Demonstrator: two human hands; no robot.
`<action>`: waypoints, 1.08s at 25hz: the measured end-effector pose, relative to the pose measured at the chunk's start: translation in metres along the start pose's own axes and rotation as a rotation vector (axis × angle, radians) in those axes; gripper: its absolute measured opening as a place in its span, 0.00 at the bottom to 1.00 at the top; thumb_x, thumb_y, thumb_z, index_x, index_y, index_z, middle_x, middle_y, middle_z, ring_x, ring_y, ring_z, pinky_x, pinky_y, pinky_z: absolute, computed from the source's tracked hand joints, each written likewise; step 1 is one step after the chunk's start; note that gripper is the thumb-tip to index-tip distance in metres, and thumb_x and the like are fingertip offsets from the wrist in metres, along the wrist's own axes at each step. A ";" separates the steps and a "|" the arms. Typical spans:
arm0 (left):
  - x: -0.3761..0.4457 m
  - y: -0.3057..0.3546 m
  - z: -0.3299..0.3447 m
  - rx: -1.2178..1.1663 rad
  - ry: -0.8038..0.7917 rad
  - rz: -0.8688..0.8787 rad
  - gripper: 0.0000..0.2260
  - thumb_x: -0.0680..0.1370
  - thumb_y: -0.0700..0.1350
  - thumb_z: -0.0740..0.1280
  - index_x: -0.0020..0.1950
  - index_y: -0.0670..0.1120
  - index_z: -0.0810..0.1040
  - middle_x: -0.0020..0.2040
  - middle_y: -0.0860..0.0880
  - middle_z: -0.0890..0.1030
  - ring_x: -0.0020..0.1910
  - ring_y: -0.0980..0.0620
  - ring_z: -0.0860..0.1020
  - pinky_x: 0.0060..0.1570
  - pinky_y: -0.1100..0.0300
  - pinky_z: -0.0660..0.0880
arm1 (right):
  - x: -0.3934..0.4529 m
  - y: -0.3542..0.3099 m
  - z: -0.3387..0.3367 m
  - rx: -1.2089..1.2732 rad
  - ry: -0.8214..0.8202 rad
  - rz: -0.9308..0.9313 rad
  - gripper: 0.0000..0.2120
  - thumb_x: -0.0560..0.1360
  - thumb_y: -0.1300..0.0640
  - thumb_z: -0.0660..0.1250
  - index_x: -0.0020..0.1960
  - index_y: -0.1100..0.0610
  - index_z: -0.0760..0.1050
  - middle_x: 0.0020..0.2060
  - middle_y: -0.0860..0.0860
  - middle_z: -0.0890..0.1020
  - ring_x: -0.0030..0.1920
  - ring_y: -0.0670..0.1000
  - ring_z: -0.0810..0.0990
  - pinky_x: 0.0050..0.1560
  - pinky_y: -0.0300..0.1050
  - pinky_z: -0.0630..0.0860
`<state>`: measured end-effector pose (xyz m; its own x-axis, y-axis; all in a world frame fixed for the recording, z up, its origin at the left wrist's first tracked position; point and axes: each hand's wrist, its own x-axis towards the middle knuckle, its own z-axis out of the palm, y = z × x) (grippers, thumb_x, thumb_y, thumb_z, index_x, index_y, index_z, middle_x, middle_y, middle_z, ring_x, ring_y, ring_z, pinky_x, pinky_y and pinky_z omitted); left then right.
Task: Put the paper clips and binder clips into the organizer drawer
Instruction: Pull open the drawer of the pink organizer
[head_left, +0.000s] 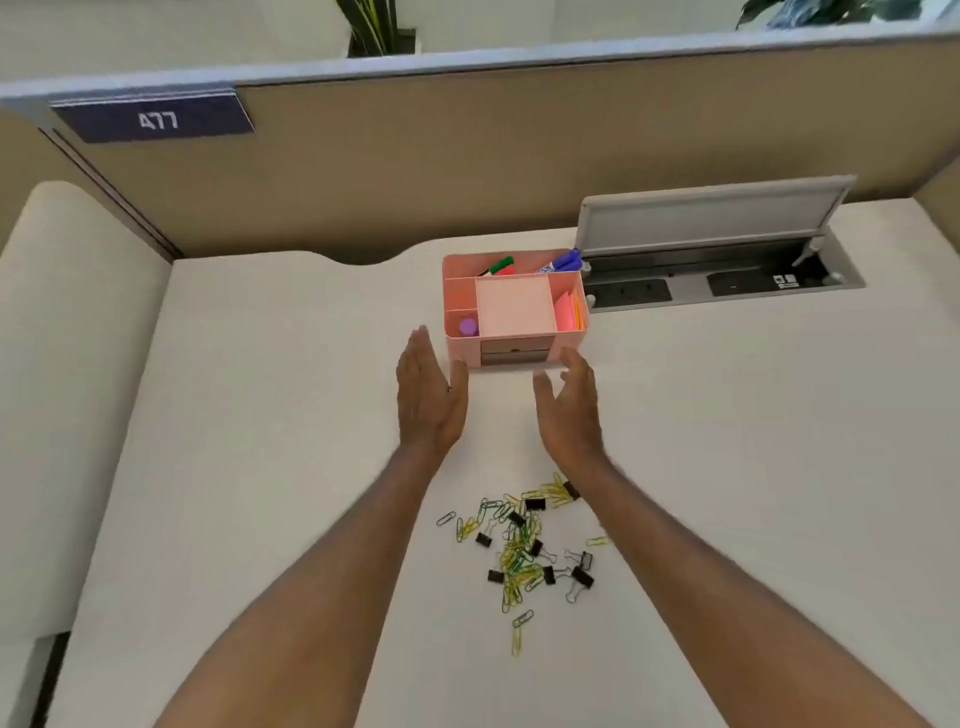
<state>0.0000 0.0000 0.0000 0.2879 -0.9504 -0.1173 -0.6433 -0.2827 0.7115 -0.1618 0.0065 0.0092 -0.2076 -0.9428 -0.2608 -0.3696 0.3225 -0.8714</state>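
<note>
Hands, left (428, 395) and right (569, 410), flat-fingered, grip on nothing, flank the organizer (514, 312); clips (524, 545) at 6 o'clock on the tabletop (260, 415).

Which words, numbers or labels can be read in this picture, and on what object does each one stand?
"477": white digits on the dark blue nameplate fixed to the partition top.
Blue marker in the pink organizer: print on its label, too small to read.
Small stickers in the desk power box: too blurred to read.

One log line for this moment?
left hand: open | right hand: open | organizer: drawers closed | clips: loose on desk
</note>
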 end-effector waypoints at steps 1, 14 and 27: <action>0.007 0.001 0.005 -0.106 0.003 -0.059 0.29 0.85 0.56 0.55 0.83 0.48 0.50 0.83 0.48 0.54 0.81 0.47 0.53 0.79 0.48 0.55 | 0.008 -0.002 0.008 0.158 0.018 0.099 0.23 0.82 0.50 0.63 0.75 0.51 0.63 0.71 0.50 0.72 0.67 0.51 0.74 0.66 0.50 0.75; 0.038 0.016 0.031 -0.685 0.014 -0.232 0.18 0.83 0.56 0.63 0.73 0.57 0.70 0.64 0.60 0.77 0.61 0.67 0.76 0.49 0.75 0.75 | 0.048 -0.021 0.032 1.001 -0.102 0.578 0.05 0.79 0.52 0.70 0.52 0.53 0.79 0.50 0.51 0.83 0.51 0.50 0.84 0.48 0.44 0.75; 0.036 0.011 0.033 -0.677 0.003 -0.209 0.17 0.84 0.57 0.62 0.72 0.57 0.70 0.64 0.60 0.78 0.61 0.63 0.77 0.51 0.71 0.77 | 0.000 0.019 0.016 0.926 -0.153 0.647 0.17 0.77 0.50 0.73 0.63 0.55 0.78 0.51 0.49 0.84 0.41 0.46 0.83 0.40 0.40 0.75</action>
<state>-0.0202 -0.0417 -0.0188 0.3600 -0.8843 -0.2972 0.0075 -0.3159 0.9488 -0.1540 0.0116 -0.0135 0.0204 -0.6434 -0.7653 0.5905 0.6255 -0.5101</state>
